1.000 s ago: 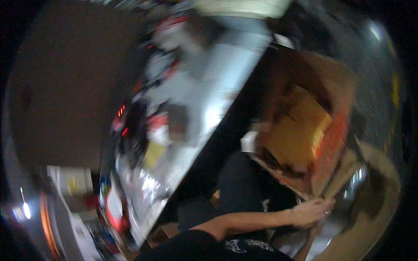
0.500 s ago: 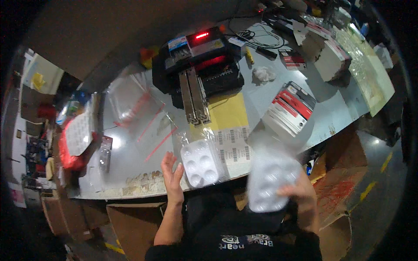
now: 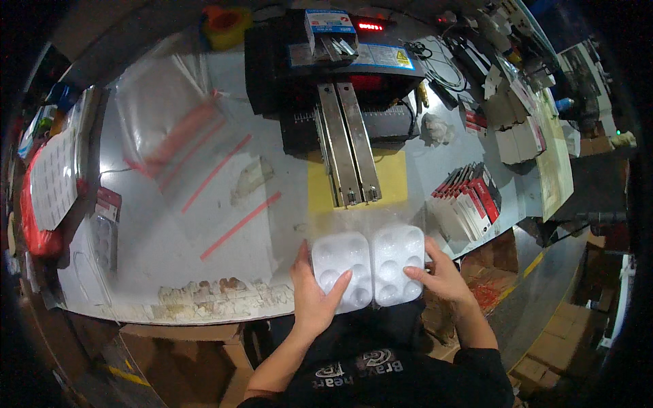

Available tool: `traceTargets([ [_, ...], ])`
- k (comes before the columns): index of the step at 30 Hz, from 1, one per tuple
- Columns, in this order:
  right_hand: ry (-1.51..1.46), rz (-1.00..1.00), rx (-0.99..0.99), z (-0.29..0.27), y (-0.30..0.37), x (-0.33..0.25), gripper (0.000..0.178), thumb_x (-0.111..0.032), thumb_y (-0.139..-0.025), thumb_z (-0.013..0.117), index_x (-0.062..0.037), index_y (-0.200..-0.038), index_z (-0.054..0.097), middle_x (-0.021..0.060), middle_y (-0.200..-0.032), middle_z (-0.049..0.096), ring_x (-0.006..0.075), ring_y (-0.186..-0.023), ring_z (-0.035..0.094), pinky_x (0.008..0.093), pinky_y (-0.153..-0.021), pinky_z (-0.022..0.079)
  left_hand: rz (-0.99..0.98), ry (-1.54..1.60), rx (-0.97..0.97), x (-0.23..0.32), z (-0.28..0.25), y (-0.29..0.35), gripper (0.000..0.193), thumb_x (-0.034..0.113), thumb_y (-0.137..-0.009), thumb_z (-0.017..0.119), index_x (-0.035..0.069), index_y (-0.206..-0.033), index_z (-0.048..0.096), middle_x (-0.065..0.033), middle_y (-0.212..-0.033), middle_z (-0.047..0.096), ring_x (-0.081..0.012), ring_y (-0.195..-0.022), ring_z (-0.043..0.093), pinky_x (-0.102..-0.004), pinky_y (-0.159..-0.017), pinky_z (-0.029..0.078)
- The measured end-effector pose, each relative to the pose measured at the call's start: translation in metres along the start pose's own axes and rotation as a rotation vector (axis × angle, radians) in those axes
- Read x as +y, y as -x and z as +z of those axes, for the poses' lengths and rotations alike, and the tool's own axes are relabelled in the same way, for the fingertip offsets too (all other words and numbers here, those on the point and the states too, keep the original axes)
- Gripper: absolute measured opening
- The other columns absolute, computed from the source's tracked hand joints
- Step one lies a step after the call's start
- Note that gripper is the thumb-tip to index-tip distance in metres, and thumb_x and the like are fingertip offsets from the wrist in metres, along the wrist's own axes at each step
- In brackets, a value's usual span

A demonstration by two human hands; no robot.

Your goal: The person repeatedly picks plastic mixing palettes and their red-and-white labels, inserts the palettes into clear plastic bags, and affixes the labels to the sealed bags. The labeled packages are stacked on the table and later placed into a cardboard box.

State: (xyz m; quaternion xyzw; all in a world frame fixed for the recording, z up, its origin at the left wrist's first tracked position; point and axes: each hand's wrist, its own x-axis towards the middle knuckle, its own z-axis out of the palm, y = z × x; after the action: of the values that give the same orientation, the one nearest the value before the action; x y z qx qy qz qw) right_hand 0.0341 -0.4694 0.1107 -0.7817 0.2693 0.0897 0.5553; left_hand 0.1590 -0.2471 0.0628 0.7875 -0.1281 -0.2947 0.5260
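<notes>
Two white plastic trays with round wells, in clear wrapping, are held side by side at the table's front edge. My left hand (image 3: 315,294) grips the left tray (image 3: 342,250), its thumb lying over the lower well and its fingers at the outer side. Around the right tray (image 3: 398,250) my right hand (image 3: 441,276) is closed the same way, thumb on top. The inner edges of the trays almost meet. Just beyond them, two metal rails (image 3: 347,146) stick out from a black machine (image 3: 282,68) over a yellow sheet (image 3: 391,178).
Folded red, black and white cards (image 3: 469,204) stand in a row at right. Clear bags (image 3: 160,102) lie at left near red strips (image 3: 241,226). A blue and white box (image 3: 332,30) sits on the machine. A crumpled white wad (image 3: 437,129) lies beside it.
The right tray has come leftward in my right hand, next to the left one. My left hand, open beside the left tray before, now holds it. The view has shifted.
</notes>
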Motion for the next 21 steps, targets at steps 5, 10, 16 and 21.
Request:
traceTargets([
  [5,-0.065,-0.085,0.265,0.014,0.01,0.0,0.065,-0.022,-0.077,0.071,-0.003,-0.131,0.04,0.0149,-0.124,0.045,0.0258,-0.116,0.045,0.0345,-0.093,0.041,0.035,-0.031,0.043,0.006,0.013,0.002,0.086,0.031,-0.076,0.071,-0.011,-0.134,0.022,-0.03,-0.128,0.036,-0.0407,-0.117,0.036,-0.0426,-0.102,0.029],
  [10,0.354,-0.311,0.511,0.015,0.011,-0.002,0.053,-0.018,-0.072,0.075,-0.0022,-0.118,0.054,0.0104,-0.105,0.05,0.0221,-0.096,0.051,0.0312,-0.08,0.043,0.208,-0.239,0.38,0.01,0.032,0.011,0.084,0.034,-0.075,0.07,-0.007,-0.133,0.027,-0.0263,-0.131,0.034,-0.0404,-0.12,0.032,-0.0489,-0.1,0.024],
  [16,0.123,-0.282,0.512,0.016,0.002,0.002,0.03,-0.018,-0.071,0.075,0.001,-0.087,0.058,0.0064,-0.075,0.052,0.0149,-0.065,0.049,0.0261,-0.062,0.043,0.474,-0.585,0.497,0.048,0.041,0.017,0.041,0.034,-0.076,0.069,0.008,-0.106,0.058,-0.0152,-0.123,0.041,-0.0326,-0.119,0.034,-0.0478,-0.094,0.023],
  [21,-0.271,-0.186,0.263,0.026,0.032,-0.016,0.026,-0.016,-0.078,0.072,0.0014,-0.089,0.057,0.0005,-0.071,0.057,0.0048,-0.061,0.051,0.0193,-0.054,0.042,0.432,-0.198,0.312,0.057,0.041,0.013,0.022,0.023,-0.085,0.06,0.003,-0.094,0.063,-0.0139,-0.108,0.053,-0.0265,-0.1,0.049,-0.0353,-0.084,0.036],
])
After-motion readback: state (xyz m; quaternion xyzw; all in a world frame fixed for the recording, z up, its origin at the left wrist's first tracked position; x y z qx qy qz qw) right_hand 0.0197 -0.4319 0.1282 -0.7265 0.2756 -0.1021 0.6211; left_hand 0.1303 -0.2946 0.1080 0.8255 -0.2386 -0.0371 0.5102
